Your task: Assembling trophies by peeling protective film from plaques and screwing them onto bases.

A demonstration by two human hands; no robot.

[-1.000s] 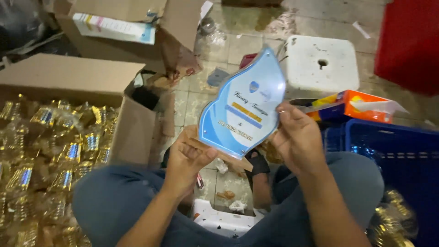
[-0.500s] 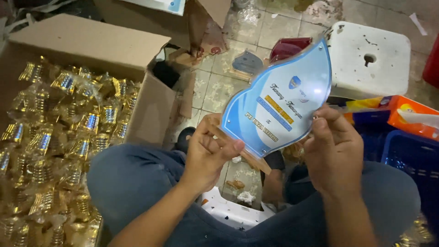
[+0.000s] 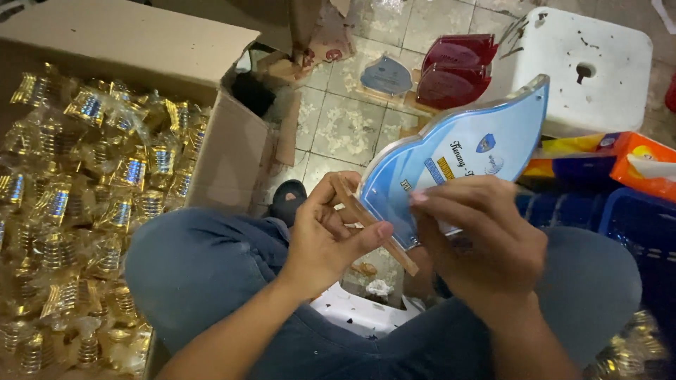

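seated among boxes, two hands hold a blue plaque

down at the left, a big open cardboard box fills the near and far left of the view, packed with small gold trophy parts in clear wrappers. across the near edge spread the person's knees in blue jeans, with tiled floor showing between them and the box.

at the far right stands a white plastic stool, smudged with dark marks. just near it, at the right edge, lies an orange and yellow tissue box, resting on a blue plastic crate.

in the middle, tilted up toward the stool, is a blue and white leaf-shaped plaque with a clear edge. its lower end sits on a thin wooden base strip that slants between the two hands.

the right hand curls over the plaque's lower right part, fingers clenched on its face and edge. the left hand grasps the wooden strip, thumb pressed along it and fingers wrapped behind.

on the floor at the far middle lie two dark red plaques and a small grey-blue plaque. a dark sandal toe peeks out beside the left knee.
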